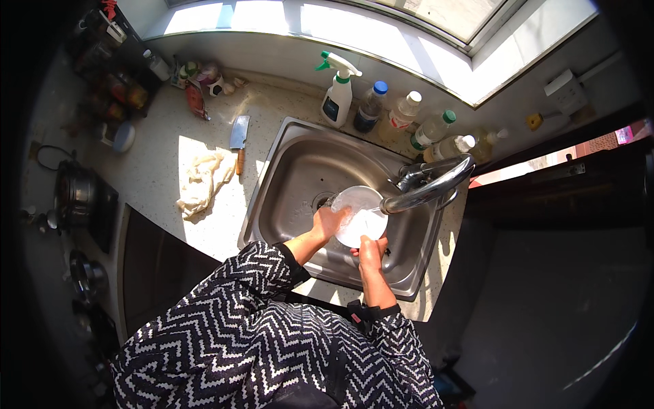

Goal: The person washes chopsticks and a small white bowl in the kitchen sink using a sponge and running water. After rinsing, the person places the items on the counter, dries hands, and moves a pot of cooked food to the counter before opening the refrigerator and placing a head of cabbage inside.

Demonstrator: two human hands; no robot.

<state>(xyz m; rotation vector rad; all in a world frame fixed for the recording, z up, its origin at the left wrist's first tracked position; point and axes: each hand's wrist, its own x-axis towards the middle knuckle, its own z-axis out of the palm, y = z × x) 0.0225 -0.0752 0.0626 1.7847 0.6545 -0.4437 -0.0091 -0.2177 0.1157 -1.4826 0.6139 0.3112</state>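
Note:
A round white bowl or dish [364, 225] is held over a stainless steel sink [299, 158], beneath the spout of a chrome faucet [434, 190]. Water falls from the spout onto it. On its near edge my right hand [371, 250] is closed, thumb on top. My left hand [329, 223] lies at its left side, its fingers partly hidden by water and glare; whether they grip the rim I cannot tell. Part of the drain [323, 200] shows behind my left hand.
Left of the sink lie a cleaver [239, 135] and a crumpled cream cloth or bag [202, 181]. A spray bottle [337, 99] and several plastic bottles [393, 117] line the sink's back edge. A metal pot [75, 194] stands far left.

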